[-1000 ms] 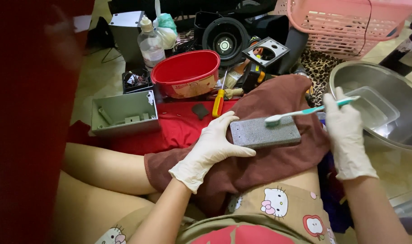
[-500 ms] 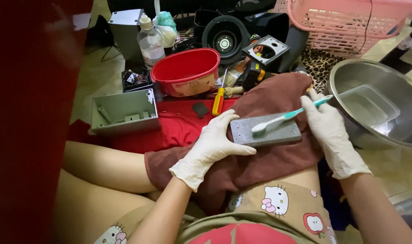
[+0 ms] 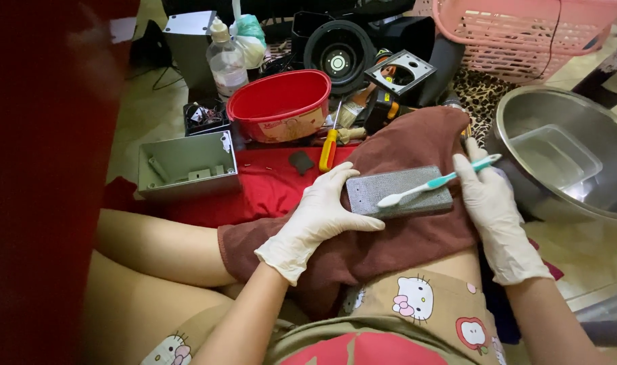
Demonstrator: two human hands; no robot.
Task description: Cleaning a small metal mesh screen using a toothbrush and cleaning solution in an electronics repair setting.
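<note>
A grey rectangular mesh grille (image 3: 416, 186) lies on a brown towel (image 3: 396, 250) spread over my lap. My left hand (image 3: 315, 220), in a white glove, presses on the grille's left end and holds it still. My right hand (image 3: 494, 213), also gloved, grips a teal and white toothbrush (image 3: 433, 182) by its handle. The brush head rests on the grille's near left part, bristles down.
A steel basin (image 3: 525, 115) with a clear plastic tub (image 3: 555, 157) inside sits at right. Ahead lie a red bowl (image 3: 281, 108), a yellow-handled screwdriver (image 3: 329, 145), a grey metal box (image 3: 186, 164), a clear bottle (image 3: 226, 59), black speaker parts (image 3: 339, 51) and a pink basket (image 3: 525, 30).
My right hand has moved left from over the basin, bringing the toothbrush head down onto the grille. My left hand has stayed on the grille's left end.
</note>
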